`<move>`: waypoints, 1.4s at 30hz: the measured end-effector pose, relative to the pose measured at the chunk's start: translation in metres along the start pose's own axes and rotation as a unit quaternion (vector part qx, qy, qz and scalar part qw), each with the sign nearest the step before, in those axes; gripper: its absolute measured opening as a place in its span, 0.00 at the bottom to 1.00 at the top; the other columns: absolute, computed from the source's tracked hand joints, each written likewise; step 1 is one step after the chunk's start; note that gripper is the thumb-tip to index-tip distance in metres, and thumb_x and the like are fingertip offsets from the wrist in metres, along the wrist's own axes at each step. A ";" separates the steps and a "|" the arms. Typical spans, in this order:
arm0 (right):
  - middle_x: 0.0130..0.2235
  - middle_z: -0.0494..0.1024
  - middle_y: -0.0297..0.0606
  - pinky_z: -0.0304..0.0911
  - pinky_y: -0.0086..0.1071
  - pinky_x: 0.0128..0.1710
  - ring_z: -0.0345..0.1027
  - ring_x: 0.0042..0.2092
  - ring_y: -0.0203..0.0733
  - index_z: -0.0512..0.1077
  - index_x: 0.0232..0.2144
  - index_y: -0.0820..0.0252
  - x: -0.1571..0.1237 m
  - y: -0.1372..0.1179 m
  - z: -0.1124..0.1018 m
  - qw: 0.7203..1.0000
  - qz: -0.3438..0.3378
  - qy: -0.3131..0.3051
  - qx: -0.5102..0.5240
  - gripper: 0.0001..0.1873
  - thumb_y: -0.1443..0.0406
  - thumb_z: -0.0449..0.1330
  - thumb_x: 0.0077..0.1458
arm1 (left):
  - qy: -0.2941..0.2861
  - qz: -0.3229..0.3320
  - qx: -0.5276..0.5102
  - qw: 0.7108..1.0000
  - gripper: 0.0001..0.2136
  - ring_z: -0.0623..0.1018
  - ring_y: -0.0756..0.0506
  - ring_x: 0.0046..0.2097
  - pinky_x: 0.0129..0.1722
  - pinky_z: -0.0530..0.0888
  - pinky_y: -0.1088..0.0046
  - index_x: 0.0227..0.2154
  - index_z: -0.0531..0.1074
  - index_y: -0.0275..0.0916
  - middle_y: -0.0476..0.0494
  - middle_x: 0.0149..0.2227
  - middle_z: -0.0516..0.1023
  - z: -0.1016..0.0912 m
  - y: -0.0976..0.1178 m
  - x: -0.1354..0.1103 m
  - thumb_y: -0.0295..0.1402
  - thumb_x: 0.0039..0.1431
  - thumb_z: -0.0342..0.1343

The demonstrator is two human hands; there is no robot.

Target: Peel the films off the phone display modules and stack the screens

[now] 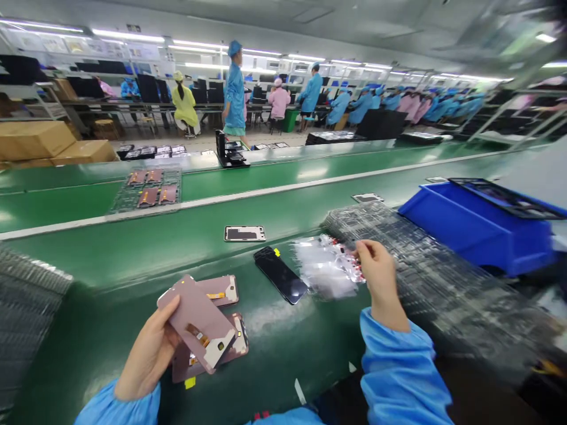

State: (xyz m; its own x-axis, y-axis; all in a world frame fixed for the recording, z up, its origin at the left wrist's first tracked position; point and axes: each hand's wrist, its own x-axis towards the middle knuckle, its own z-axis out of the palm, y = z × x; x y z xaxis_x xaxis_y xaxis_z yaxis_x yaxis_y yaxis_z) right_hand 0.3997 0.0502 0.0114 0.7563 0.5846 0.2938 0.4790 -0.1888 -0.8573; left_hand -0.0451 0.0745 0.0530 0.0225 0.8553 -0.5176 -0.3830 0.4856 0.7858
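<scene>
My left hand (pixel 148 351) grips a pink phone screen panel (pixel 199 321) with its back side up, raised over two more pink panels (pixel 221 290) lying on the green bench. My right hand (pixel 376 277) reaches to a pile of clear film pieces (pixel 325 268) with red tabs and pinches at its edge. A black phone screen (pixel 280 274) with a yellow tab lies between the pink panels and the film pile. Both my sleeves are blue.
A green conveyor belt (pixel 133 242) carries a white-framed panel (pixel 244 234). A stack of clear plastic trays (pixel 425 265) and a blue bin (pixel 478 227) sit at right. Another tray stack (pixel 26 307) lies at left. Workers in blue, pink and yellow coats stand behind.
</scene>
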 end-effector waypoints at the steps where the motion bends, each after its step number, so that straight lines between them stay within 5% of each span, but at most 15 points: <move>1: 0.28 0.73 0.36 0.64 0.40 0.38 0.68 0.33 0.44 0.70 0.33 0.61 0.007 0.012 0.003 1.000 0.016 -0.003 -0.022 0.15 0.54 0.56 0.59 | -0.003 0.006 0.002 1.000 0.08 0.82 0.45 0.30 0.28 0.81 0.71 0.42 0.75 0.34 0.42 0.32 0.83 0.001 0.003 -0.003 0.25 0.60 0.56; 5: 0.40 0.74 0.45 0.57 0.48 0.51 0.66 0.48 0.51 0.71 0.33 0.63 0.007 0.032 0.017 0.995 0.055 -0.019 -0.079 0.09 0.61 0.61 0.56 | 0.009 0.015 0.007 1.000 0.09 0.82 0.45 0.31 0.30 0.81 0.72 0.42 0.76 0.34 0.41 0.34 0.83 0.004 0.012 -0.014 0.23 0.59 0.55; 9: 0.59 0.59 0.66 0.47 0.57 0.56 0.45 0.63 0.66 0.69 0.46 0.68 -0.009 0.015 0.031 0.997 0.037 -0.059 -0.038 0.19 0.59 0.59 0.57 | -0.002 0.028 0.024 0.999 0.11 0.82 0.44 0.33 0.30 0.81 0.70 0.43 0.76 0.34 0.40 0.37 0.83 0.008 0.017 -0.016 0.24 0.56 0.58; 13: 0.51 0.71 0.57 0.61 0.50 0.50 0.63 0.54 0.60 0.73 0.38 0.62 -0.052 -0.026 0.060 0.960 -0.003 -0.264 0.096 0.31 0.40 0.56 0.53 | -0.100 -0.004 0.012 0.995 0.12 0.81 0.44 0.32 0.32 0.80 0.70 0.42 0.76 0.33 0.39 0.36 0.83 0.032 0.008 -0.011 0.29 0.55 0.63; 15: 0.40 0.77 0.52 0.68 0.45 0.42 0.73 0.42 0.53 0.74 0.28 0.61 -0.088 -0.048 0.076 0.897 -0.017 -0.406 0.172 0.41 0.31 0.46 0.50 | -0.167 -0.008 -0.001 0.986 0.11 0.80 0.46 0.31 0.33 0.78 0.72 0.40 0.76 0.33 0.41 0.34 0.82 0.050 -0.001 -0.007 0.33 0.56 0.64; 18: 0.32 0.78 0.48 0.69 0.40 0.34 0.74 0.32 0.46 0.75 0.29 0.63 -0.137 -0.070 0.094 0.787 0.018 -0.553 0.274 0.51 0.32 0.28 0.55 | -0.286 -0.015 0.052 0.957 0.14 0.72 0.50 0.20 0.23 0.73 0.73 0.34 0.75 0.36 0.50 0.20 0.73 0.075 -0.013 0.002 0.44 0.60 0.58; 21: 0.37 0.78 0.48 0.68 0.35 0.33 0.73 0.32 0.42 0.75 0.39 0.65 -0.153 -0.073 0.108 0.600 0.185 -0.641 0.441 0.49 0.32 0.34 0.55 | -0.336 0.041 0.224 0.914 0.23 0.72 0.48 0.20 0.25 0.73 0.69 0.34 0.75 0.37 0.51 0.18 0.70 0.089 -0.011 0.029 0.53 0.63 0.48; 23: 0.39 0.77 0.48 0.67 0.33 0.32 0.70 0.32 0.40 0.75 0.41 0.65 -0.146 -0.068 0.117 0.533 0.244 -0.634 0.504 0.49 0.29 0.41 0.49 | -0.299 0.112 0.305 0.897 0.23 0.79 0.44 0.34 0.37 0.76 0.65 0.41 0.75 0.37 0.42 0.32 0.79 0.092 0.001 0.063 0.52 0.63 0.47; 27: 0.47 0.77 0.52 0.62 0.33 0.28 0.66 0.31 0.40 0.73 0.47 0.63 -0.123 -0.055 0.127 0.557 0.261 -0.576 0.538 0.46 0.31 0.45 0.50 | -0.199 0.200 0.414 0.865 0.21 0.71 0.34 0.57 0.59 0.64 0.55 0.48 0.74 0.35 0.33 0.53 0.75 0.087 0.036 0.154 0.42 0.55 0.62; 32: 0.49 0.77 0.51 0.60 0.31 0.26 0.65 0.31 0.40 0.73 0.49 0.61 -0.119 -0.051 0.128 0.566 0.270 -0.554 0.547 0.43 0.34 0.42 0.55 | -0.144 0.242 0.517 0.808 0.20 0.61 0.33 0.65 0.62 0.55 0.41 0.54 0.69 0.38 0.37 0.63 0.64 0.063 0.063 0.228 0.38 0.61 0.58; 37: 0.42 0.78 0.49 0.61 0.31 0.25 0.65 0.30 0.39 0.74 0.46 0.65 -0.122 -0.055 0.134 0.548 0.295 -0.547 0.559 0.44 0.34 0.40 0.56 | -0.144 0.281 0.530 0.787 0.21 0.68 0.34 0.59 0.63 0.59 0.51 0.43 0.76 0.40 0.37 0.52 0.74 0.039 0.070 0.233 0.44 0.47 0.67; 40: 0.35 0.78 0.46 0.62 0.31 0.26 0.66 0.29 0.40 0.74 0.46 0.67 -0.122 -0.057 0.136 0.554 0.290 -0.554 0.549 0.46 0.34 0.38 0.57 | -0.096 0.324 0.478 0.811 0.29 0.68 0.31 0.58 0.62 0.61 0.55 0.43 0.75 0.41 0.37 0.49 0.73 0.024 0.078 0.217 0.47 0.36 0.71; 42: 0.32 0.77 0.44 0.64 0.31 0.27 0.67 0.29 0.40 0.74 0.47 0.67 -0.121 -0.060 0.133 0.561 0.290 -0.547 0.549 0.47 0.34 0.38 0.57 | -0.057 0.342 0.421 0.838 0.33 0.68 0.33 0.57 0.59 0.66 0.55 0.50 0.71 0.41 0.39 0.50 0.71 0.015 0.084 0.199 0.51 0.42 0.66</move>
State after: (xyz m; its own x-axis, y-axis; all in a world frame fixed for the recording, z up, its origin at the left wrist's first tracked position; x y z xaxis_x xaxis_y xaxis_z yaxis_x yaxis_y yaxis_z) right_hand 0.2199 0.0956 -0.0292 -0.3721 0.9239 -0.0896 -0.7246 -0.3494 -0.5940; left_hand -0.0595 0.2881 0.0213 0.1693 0.9740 0.1504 0.4444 -0.2116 0.8705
